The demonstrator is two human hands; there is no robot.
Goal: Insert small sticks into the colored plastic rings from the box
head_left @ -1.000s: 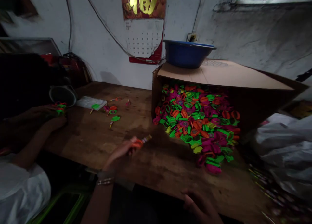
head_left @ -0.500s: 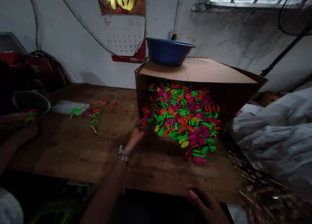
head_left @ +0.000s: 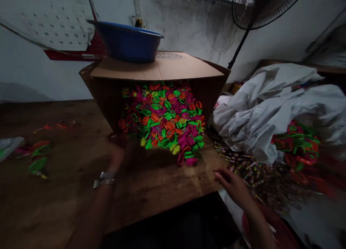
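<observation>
My left hand [head_left: 116,153], with a metal-banded watch on the wrist, reaches to the front left corner of an open cardboard box [head_left: 189,66]. Its fingers are dark and smeared by motion, so their grip cannot be made out. Out of the box spills a heap of bright plastic toy watches [head_left: 170,124] in green, orange, pink and yellow. Over the table's front edge, my right hand [head_left: 234,186] hovers with fingers loosely bent and apart, nothing seen in them. Just right of it lies a pile of thin wrapped sticks [head_left: 251,173].
A blue basin [head_left: 129,43] stands on the box. White sacking [head_left: 270,104] and more toy pieces [head_left: 300,144] lie at the right, before a stand fan [head_left: 259,7]. Several toy watches with sticks [head_left: 39,164] are on the wooden table [head_left: 75,191] at left.
The view has swung right, bringing the fan and right-hand toy pieces in and leaving the other person's hands out. My right hand has moved forward and right, towards the wrapped sticks.
</observation>
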